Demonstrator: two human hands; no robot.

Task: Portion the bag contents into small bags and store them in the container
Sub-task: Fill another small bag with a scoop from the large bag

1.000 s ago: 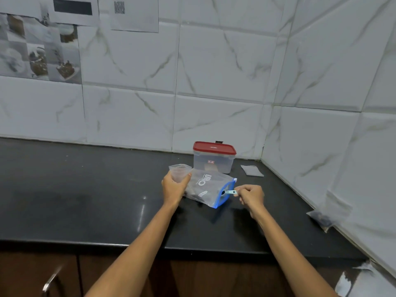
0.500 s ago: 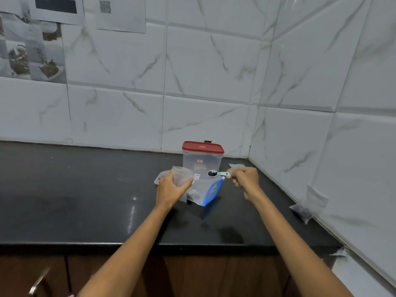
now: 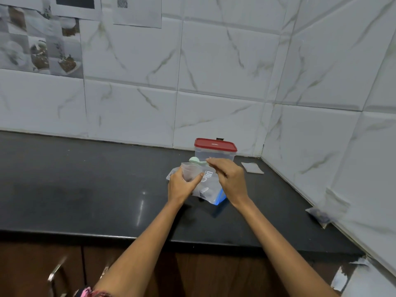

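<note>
My left hand [image 3: 182, 186] holds a small clear bag [image 3: 189, 171] upright with its mouth open. My right hand [image 3: 230, 179] pinches the handle of a pale green measuring spoon [image 3: 196, 160], whose bowl is turned over the small bag's mouth. Under both hands lies the big clear zip bag [image 3: 211, 192] with blue edging and dark contents, on the black counter. A clear container with a red lid [image 3: 215, 150] stands just behind, its lid on.
An empty small bag [image 3: 252, 167] lies flat near the corner. A filled small bag [image 3: 319, 216] leans against the right wall. The black counter [image 3: 85, 189] stretches left; its front edge runs above brown cabinet doors with metal handles [image 3: 56, 273].
My right hand drew the spoon out of the big bag, lifted it and carried it left to the small bag, tipping it over the mouth. My left hand raised the small bag slightly.
</note>
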